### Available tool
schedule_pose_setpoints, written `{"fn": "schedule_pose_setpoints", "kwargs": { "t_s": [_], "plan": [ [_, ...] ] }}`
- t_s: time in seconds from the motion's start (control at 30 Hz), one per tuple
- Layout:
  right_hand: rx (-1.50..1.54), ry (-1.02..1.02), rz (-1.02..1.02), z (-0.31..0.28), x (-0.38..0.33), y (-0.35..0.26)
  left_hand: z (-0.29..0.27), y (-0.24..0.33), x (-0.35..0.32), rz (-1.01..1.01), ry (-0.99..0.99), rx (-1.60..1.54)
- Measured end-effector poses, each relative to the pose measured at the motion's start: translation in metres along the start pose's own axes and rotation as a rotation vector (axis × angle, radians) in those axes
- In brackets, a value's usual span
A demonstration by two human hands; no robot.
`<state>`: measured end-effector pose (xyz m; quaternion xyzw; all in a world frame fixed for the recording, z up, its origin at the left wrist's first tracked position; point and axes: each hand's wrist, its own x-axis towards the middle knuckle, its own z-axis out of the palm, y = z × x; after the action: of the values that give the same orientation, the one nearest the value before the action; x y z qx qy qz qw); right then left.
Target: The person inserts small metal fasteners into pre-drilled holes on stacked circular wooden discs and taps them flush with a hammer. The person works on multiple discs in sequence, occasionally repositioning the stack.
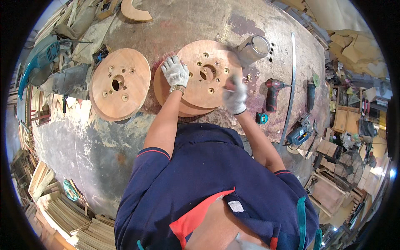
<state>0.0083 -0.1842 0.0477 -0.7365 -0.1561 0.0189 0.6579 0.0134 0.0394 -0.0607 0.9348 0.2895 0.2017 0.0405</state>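
A round wooden disc (pixel 196 89) with a central hole and a ring of smaller holes lies on the worktable, on top of a second disc (pixel 159 89) that shows past its left and near edges. My left hand (pixel 175 73), in a pale knitted glove, rests flat on the upper disc's left side, fingers stretched out. At the disc's right edge is my gloved right hand (pixel 236 96), smeared by motion, so its fingers and anything in them are unclear. Small metal-looking fittings sit in several of the holes. A clear jar (pixel 253 49) stands beyond the right hand.
Another holed disc (pixel 135 79) is at the left, near a teal circular saw (pixel 48 54). To the right are a red cordless drill (pixel 273 93), a tape measure (pixel 262 118), a long metal ruler (pixel 290 83), an angle grinder (pixel 311 93) and a jigsaw (pixel 298 134). A curved wooden piece (pixel 135 13) lies far back.
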Motion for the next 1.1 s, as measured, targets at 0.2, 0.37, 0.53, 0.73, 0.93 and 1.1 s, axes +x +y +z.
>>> {"fn": "schedule_pose_setpoints", "kwargs": {
  "t_s": [0.2, 0.37, 0.53, 0.73, 0.93, 1.1],
  "plan": [
    [-0.854, -0.188, 0.057, 0.002, 0.020, -0.052, -0.009, -0.006, 0.003, -0.037, -0.058, 0.040],
    [-0.231, 0.166, -0.342, 0.002, 0.023, -0.112, -0.009, -0.010, 0.001, -0.029, -0.065, 0.050],
    [-0.984, -0.390, 0.141, -0.020, -0.022, 0.054, -0.011, 0.003, 0.003, -0.011, -0.107, 0.010],
    [-0.718, -0.011, -0.169, 0.015, 0.021, -0.088, -0.007, -0.008, 0.011, -0.061, -0.106, 0.065],
    [-0.776, -0.076, 0.009, -0.014, -0.017, 0.048, -0.010, 0.002, 0.007, -0.043, -0.100, 0.053],
    [-0.838, -0.256, -0.015, 0.003, -0.002, -0.031, -0.009, -0.008, 0.008, -0.109, -0.178, 0.081]
  ]
}}
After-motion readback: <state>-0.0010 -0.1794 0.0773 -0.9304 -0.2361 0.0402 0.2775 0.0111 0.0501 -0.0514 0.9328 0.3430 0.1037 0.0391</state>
